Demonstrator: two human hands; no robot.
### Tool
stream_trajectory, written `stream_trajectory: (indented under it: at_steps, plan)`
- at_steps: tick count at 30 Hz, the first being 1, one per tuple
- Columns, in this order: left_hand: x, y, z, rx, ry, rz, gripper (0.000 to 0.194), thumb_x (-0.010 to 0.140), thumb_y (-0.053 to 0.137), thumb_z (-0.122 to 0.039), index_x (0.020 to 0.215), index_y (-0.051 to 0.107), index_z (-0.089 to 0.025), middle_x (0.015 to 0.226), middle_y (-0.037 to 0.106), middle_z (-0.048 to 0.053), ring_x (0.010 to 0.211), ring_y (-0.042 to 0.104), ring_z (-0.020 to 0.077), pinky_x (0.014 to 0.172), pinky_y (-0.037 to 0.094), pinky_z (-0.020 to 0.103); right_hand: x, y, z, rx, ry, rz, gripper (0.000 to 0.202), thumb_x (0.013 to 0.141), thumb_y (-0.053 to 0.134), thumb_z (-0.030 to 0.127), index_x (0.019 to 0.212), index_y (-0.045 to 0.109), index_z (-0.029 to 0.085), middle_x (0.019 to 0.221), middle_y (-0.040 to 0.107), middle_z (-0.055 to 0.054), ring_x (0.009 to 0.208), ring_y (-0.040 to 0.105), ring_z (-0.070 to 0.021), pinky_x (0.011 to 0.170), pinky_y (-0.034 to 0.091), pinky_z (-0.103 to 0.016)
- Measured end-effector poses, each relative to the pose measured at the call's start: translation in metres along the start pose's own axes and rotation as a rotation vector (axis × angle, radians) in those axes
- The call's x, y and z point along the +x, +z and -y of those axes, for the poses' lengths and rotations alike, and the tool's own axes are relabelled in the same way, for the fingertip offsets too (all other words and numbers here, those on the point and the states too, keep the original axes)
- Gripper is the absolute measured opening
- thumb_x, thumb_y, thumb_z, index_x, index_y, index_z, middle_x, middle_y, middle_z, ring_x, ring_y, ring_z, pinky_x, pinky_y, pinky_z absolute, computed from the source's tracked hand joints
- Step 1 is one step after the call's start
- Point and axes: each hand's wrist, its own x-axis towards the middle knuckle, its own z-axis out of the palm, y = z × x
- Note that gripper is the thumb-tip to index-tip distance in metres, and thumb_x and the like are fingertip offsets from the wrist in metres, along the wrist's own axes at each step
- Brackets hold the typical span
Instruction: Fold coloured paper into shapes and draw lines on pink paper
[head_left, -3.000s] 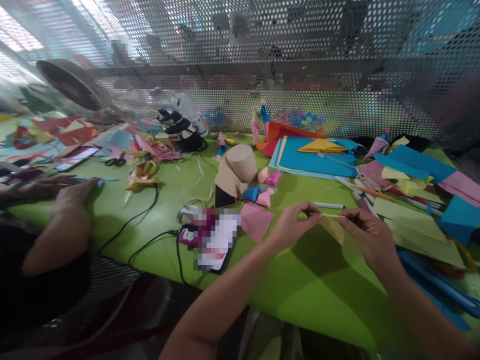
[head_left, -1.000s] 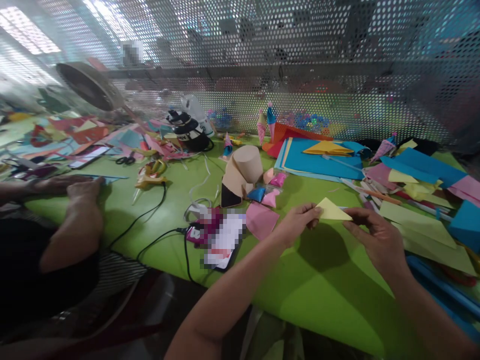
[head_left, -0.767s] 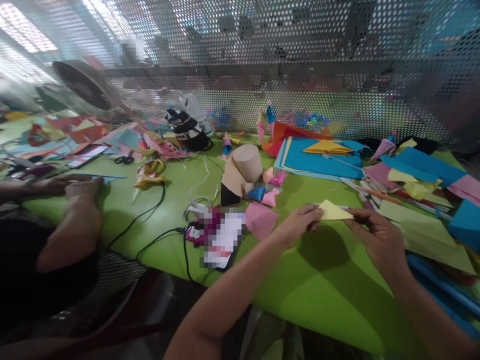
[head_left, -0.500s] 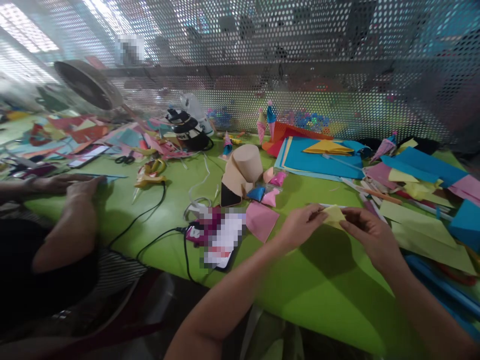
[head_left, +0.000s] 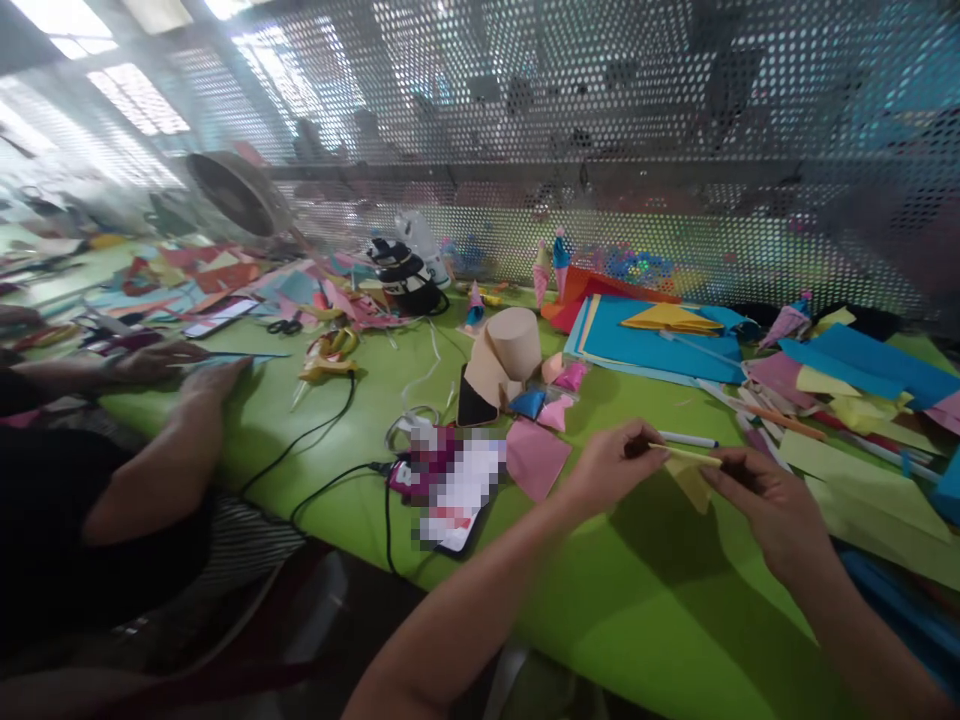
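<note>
Though folds show poorly, the pale-yellow thin paper, likely light, crease-prone, best held by its ends, is pinched there by left hand and right hand, above the green table, inside its near edge.

you have paper between your left hand and right hand, above the table. a pen lies just beyond, sheets to the right. left of these lies a phone, a roll behind it, a glue gun farther left.
</note>
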Motion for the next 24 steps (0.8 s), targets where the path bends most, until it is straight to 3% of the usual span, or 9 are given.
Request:
stream_trajectory:
  at_steps: [4, 7, 14, 24]
  plan:
    - [-0.0005, 0.0000, -0.0027, -0.012, 0.038, 0.023, 0.022, 0.089, 0.067, -0.038, 0.090, 0.070, -0.016, 0.077, 0.064, 0.000, 0.071, 0.053, 0.0118, 0.066, 0.040, 0.023, -0.0026, 0.0005, 0.0067, -0.012, 0.014, 0.041, 0.033, 0.078, 0.081, 0.050, 0.097, 0.075, 0.024, 0.090, 0.075, -0.005, 0.081, 0.066, -0.0231, 0.070, 0.052, -0.035]
    - [-0.0007, 0.0013, -0.0044, -0.009, 0.042, 0.044, 0.020, 0.089, 0.067, -0.036, 0.090, 0.071, -0.016, 0.080, 0.066, 0.001, 0.074, 0.055, 0.0125, 0.068, 0.041, 0.024, -0.0039, 0.0005, 0.0090, -0.065, -0.011, 0.029, 0.029, 0.080, 0.079, 0.051, 0.091, 0.076, 0.024, 0.090, 0.075, -0.006, 0.082, 0.067, -0.0240, 0.072, 0.053, -0.036]
    - [0.0000, 0.0015, -0.0074, 0.024, 0.101, -0.023, 0.012, 0.086, 0.069, -0.028, 0.085, 0.069, -0.016, 0.085, 0.069, 0.003, 0.080, 0.060, 0.0146, 0.073, 0.045, 0.025, -0.0046, 0.0006, 0.0071, -0.106, -0.026, 0.023, 0.027, 0.081, 0.078, 0.051, 0.091, 0.077, 0.025, 0.092, 0.076, -0.006, 0.084, 0.067, -0.0248, 0.072, 0.053, -0.036]
    - [0.0024, -0.0005, -0.0063, -0.091, -0.010, -0.041, 0.017, 0.086, 0.070, -0.032, 0.085, 0.069, -0.014, 0.081, 0.068, 0.002, 0.078, 0.060, 0.0136, 0.072, 0.045, 0.025, -0.0052, 0.0016, 0.0097, -0.090, -0.023, 0.020, 0.027, 0.083, 0.077, 0.050, 0.091, 0.075, 0.025, 0.092, 0.074, -0.005, 0.086, 0.065, -0.0237, 0.075, 0.051, -0.036]
